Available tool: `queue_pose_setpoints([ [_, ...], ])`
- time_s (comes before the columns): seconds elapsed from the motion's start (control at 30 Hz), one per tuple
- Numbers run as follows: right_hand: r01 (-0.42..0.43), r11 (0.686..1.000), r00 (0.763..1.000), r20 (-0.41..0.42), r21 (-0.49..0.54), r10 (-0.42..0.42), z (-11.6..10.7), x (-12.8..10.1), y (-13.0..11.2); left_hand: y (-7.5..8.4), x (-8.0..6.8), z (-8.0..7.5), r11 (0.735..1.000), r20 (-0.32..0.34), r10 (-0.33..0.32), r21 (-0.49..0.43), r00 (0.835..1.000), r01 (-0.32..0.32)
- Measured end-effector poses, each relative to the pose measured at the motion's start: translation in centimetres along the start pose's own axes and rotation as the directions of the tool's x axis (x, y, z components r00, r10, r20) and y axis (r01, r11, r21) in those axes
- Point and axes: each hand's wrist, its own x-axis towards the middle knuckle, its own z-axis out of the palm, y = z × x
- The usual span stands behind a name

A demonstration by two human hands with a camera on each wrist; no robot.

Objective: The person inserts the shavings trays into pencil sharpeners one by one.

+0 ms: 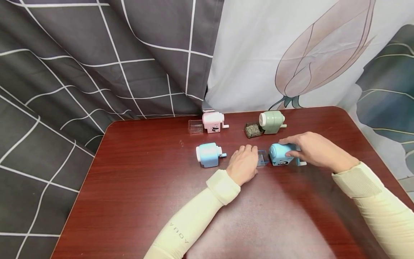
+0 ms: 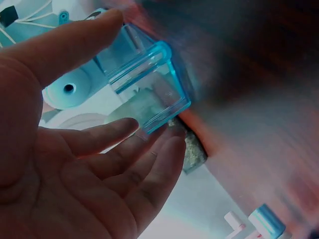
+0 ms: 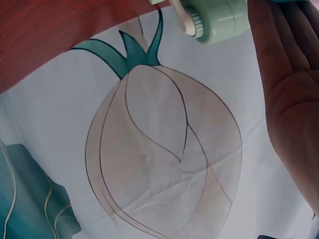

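If the left hand (image 1: 243,163), spread loosely around the tray (image 1: 263,158), slips, the tray could bump the sharpener (image 1: 278,153) the right hand (image 1: 315,149) grips.

On the table (image 1: 129,201) there are 2 blue pencil sharpeners (image 1: 209,154) (image 1: 277,153) and, near its far edge, 1 pink sharpener (image 1: 211,121) and 1 green sharpener (image 1: 272,122); also 3 transparent drawers (image 1: 196,127) (image 1: 256,135) (image 1: 263,158).

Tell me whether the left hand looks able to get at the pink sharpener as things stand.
Probably yes: in the head view, only tabletop shows between the left hand and the pink sharpener, with the white-ended blue sharpener off to one side.
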Motion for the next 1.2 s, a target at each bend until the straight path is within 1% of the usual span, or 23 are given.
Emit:
queue_pose_setpoints([
  [0.2, -0.003, 1.000, 1.000, -0.004, 0.011, 0.003, 0.10, -0.09, 0.04, -0.13, 0.31, 0.24, 0.999, 0.015, -0.020, -0.037, 1.000, 0.021],
  [0.33, -0.001, 1.000, 1.000, -0.013, 0.010, 0.002, 0.18, -0.24, 0.08, -0.26, 0.47, 0.55, 0.997, 0.011, -0.033, -0.074, 0.999, 0.034],
  [0.6, -0.005, 1.000, 1.000, -0.027, 0.010, 0.005, 0.38, -0.29, 0.02, -0.39, 0.62, 0.69, 0.998, 0.002, -0.028, -0.048, 1.000, 0.028],
  [0.87, 0.004, 1.000, 0.998, -0.056, 0.018, -0.003, 0.63, -0.45, 0.17, -0.19, 0.88, 0.52, 0.996, 0.025, -0.019, -0.084, 1.000, 0.021],
  [1.2, -0.007, 1.000, 0.999, -0.047, 0.007, 0.007, 0.56, -0.34, 0.06, 0.04, 1.06, 0.50, 0.997, 0.025, 0.000, -0.079, 1.000, 0.002],
])
